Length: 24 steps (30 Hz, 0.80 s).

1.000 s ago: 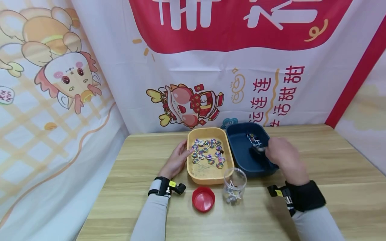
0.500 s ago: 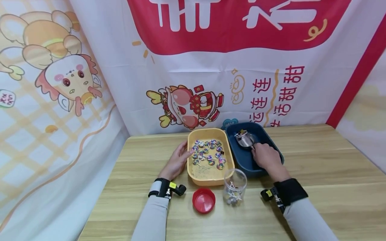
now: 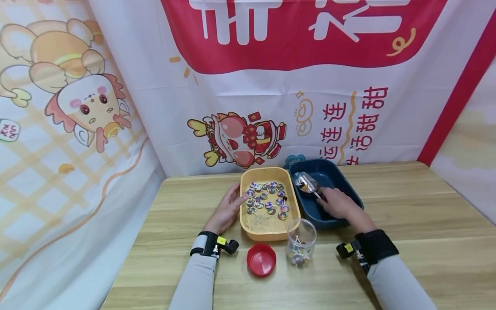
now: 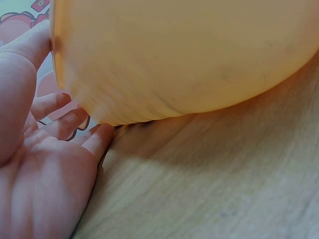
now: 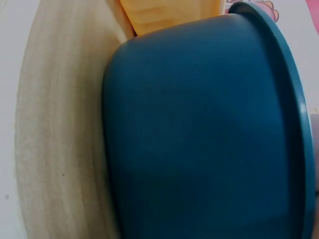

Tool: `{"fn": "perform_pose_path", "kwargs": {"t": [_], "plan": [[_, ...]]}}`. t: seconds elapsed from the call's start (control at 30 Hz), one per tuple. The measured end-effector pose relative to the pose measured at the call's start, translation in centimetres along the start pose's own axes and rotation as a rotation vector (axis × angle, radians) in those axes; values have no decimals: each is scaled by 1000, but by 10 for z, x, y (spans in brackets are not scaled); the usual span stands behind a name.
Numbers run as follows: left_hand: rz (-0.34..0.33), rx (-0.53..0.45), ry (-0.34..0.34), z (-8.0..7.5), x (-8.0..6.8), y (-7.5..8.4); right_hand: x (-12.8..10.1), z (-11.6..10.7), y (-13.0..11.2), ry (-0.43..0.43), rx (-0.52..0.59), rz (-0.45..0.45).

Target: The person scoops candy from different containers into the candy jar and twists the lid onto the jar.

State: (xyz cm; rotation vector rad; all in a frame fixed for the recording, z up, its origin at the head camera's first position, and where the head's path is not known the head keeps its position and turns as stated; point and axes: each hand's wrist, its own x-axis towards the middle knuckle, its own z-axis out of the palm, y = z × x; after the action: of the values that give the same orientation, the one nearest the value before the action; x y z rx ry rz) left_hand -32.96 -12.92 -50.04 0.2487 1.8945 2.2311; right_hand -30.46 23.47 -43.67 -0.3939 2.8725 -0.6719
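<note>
On the worktop [image 3: 162,275] before me, a blue tub [image 3: 327,224] sits just right of a yellow tub [image 3: 267,236]. At the yellow tub's left side, the left hand [image 3: 226,209] holds its wall; to its right, the right hand [image 3: 339,204] grips a metal scoop [image 3: 311,181] by the blue tub's left rim. In front of the yellow tub stand a clear jar [image 3: 302,240] and a red lid [image 3: 261,261]; inside it lie swirly lollipops [image 3: 271,211].

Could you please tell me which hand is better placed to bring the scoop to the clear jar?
Probably the right hand: it grips the metal scoop inside the blue tray, near the clear jar. The left hand holds the edge of the yellow tray.
</note>
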Motion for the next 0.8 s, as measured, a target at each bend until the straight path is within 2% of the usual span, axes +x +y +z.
{"fn": "perform_pose_path", "kwargs": {"t": [0.2, 0.37, 0.63, 0.7, 0.8], "plan": [[-14, 1, 8, -1, -1, 0, -7, -12, 2, 8, 119, -47], [-4, -2, 6, -1, 1, 1, -26, -45, 1, 24, 193, -139], [-7, 1, -7, 0, -1, 1, -92, -100, -15, -25, 363, -264], [-10, -1, -8, 0, -2, 1, -110, -110, -20, -42, 355, -295], [-2, -6, -11, -1, -1, 1, -131, -121, -27, -69, 281, -317]]}}
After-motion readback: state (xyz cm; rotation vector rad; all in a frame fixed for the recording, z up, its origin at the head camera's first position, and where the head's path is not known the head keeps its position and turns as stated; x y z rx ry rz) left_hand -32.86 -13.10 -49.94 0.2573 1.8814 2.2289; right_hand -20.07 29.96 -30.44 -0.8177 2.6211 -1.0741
